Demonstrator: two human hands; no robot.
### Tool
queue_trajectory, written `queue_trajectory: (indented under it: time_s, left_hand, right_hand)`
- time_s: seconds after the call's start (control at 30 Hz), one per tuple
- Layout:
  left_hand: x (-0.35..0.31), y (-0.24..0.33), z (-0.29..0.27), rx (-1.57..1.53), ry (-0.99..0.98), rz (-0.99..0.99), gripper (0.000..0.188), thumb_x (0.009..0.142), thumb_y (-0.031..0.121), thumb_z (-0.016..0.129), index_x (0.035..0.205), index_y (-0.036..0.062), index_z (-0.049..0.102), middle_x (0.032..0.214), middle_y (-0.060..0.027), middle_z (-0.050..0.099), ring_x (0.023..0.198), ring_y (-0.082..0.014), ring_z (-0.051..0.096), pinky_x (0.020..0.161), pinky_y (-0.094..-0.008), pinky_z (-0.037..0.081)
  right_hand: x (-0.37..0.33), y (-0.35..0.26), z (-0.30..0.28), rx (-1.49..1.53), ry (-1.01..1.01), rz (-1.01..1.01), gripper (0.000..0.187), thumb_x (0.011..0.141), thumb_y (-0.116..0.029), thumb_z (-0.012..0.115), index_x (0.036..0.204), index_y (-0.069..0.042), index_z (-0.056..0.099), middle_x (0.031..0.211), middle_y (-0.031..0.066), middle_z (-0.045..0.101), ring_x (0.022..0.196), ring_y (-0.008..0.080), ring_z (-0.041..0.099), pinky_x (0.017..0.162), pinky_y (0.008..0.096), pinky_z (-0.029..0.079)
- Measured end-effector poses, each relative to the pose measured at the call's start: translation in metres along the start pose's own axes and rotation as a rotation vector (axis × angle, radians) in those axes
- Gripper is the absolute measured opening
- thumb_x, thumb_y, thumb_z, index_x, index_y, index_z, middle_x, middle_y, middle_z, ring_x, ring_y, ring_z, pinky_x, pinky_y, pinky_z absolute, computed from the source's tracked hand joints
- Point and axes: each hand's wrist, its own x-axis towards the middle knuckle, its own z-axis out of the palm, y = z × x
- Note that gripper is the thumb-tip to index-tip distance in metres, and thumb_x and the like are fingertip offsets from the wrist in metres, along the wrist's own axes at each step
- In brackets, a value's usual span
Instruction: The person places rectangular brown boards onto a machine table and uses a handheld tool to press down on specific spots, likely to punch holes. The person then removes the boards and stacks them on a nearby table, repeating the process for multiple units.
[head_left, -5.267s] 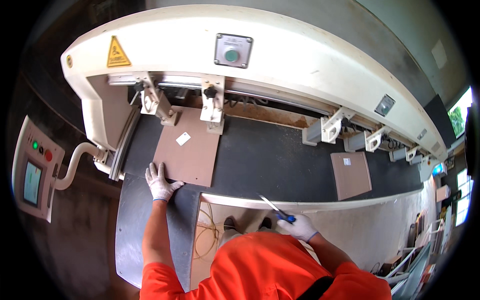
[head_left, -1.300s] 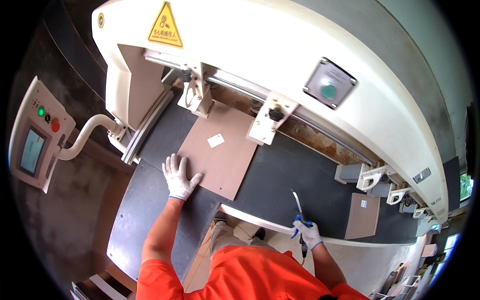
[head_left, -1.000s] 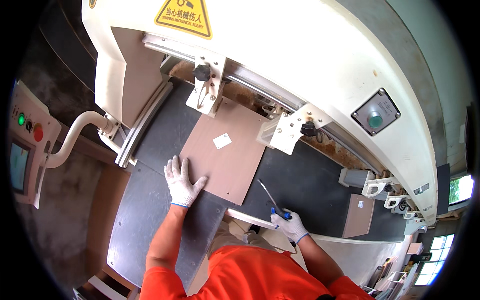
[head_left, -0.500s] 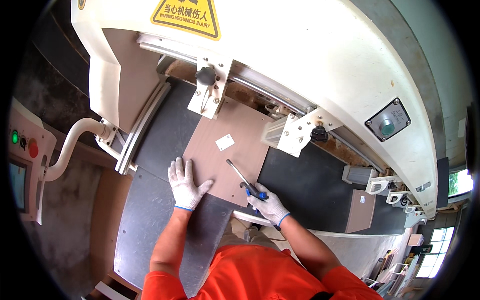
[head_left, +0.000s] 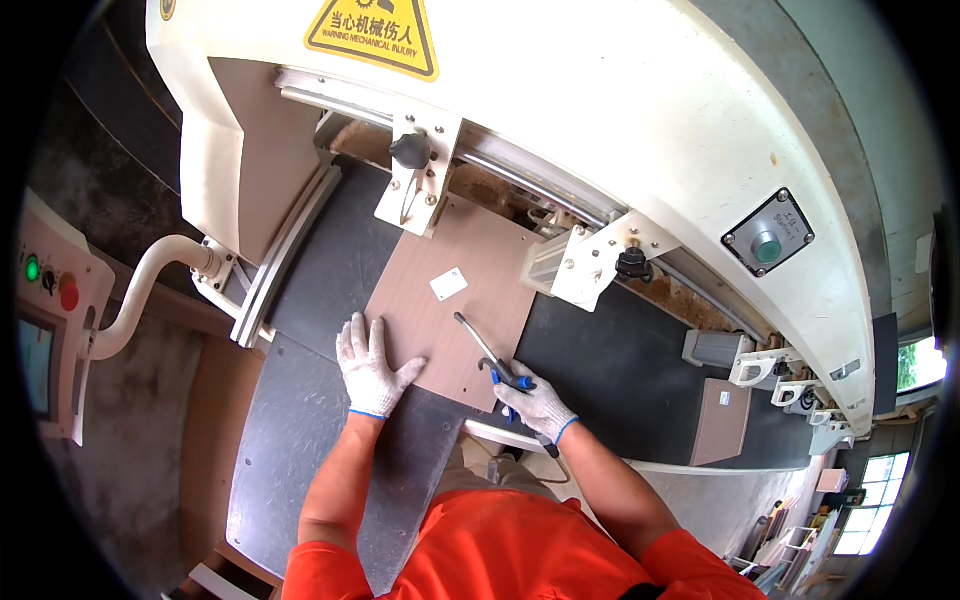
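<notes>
A light brown wood-grain board (head_left: 428, 300) lies on the dark machine table, with a white label (head_left: 449, 284) stuck near its middle. My left hand (head_left: 371, 368), in a white knit glove, rests with fingers spread across the board's left edge. Over the near right corner, my right hand (head_left: 538, 403), gloved too, is wrapped round the grip of a black and blue air blow gun (head_left: 500, 370). Its thin metal nozzle points up and left over the board. The palm hides part of the grip. A hose runs down behind my right wrist.
Two white clamp brackets with black knobs, the left bracket (head_left: 418, 170) and the right bracket (head_left: 600, 262), stand at the board's far side. A second brown board (head_left: 722, 420) lies farther right. A control panel (head_left: 60, 320) is at left, and a green button (head_left: 767, 248) sits on the white machine housing.
My right hand has turned the blow gun slightly, its nozzle tip shifting a little toward the near side. My left hand stays in place on the board.
</notes>
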Motion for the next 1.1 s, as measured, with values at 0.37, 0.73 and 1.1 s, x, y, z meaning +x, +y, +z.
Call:
queue_trajectory:
  time_s: [0.37,0.73,1.1]
  left_hand:
    - [-0.0001,0.0013,-0.0007,-0.004,0.005,-0.003,0.101,0.079,0.065,0.087,0.148,-0.0031,0.062,0.160,-0.0352,0.049,0.148,-0.0554,0.046,0.127,-0.0657,0.032]
    - [-0.0028,0.0008,0.0014,-0.019,0.022,-0.004,0.100,0.079,0.063,0.089,0.148,-0.0030,0.062,0.161,-0.0359,0.048,0.147,-0.0557,0.046,0.125,-0.0651,0.035]
    - [-0.0058,0.0013,0.0019,-0.014,0.035,-0.001,0.100,0.078,0.063,0.089,0.148,-0.0028,0.063,0.161,-0.0355,0.049,0.146,-0.0558,0.047,0.125,-0.0648,0.036]
  right_hand:
    - [0.0020,0.0077,-0.0025,-0.003,-0.003,-0.040,0.029,0.106,-0.032,0.075,0.126,-0.013,0.067,0.087,-0.0042,0.058,0.074,0.0069,0.059,0.069,0.0281,0.050]
    - [0.0013,0.0047,-0.0020,0.013,-0.007,-0.013,0.028,0.106,-0.031,0.075,0.126,-0.015,0.067,0.086,-0.0042,0.057,0.073,0.0065,0.058,0.067,0.0284,0.049]
    - [-0.0008,0.0006,-0.0030,-0.001,-0.009,0.014,0.030,0.105,-0.027,0.078,0.131,-0.016,0.068,0.092,-0.0064,0.060,0.075,0.0055,0.056,0.066,0.0264,0.048]
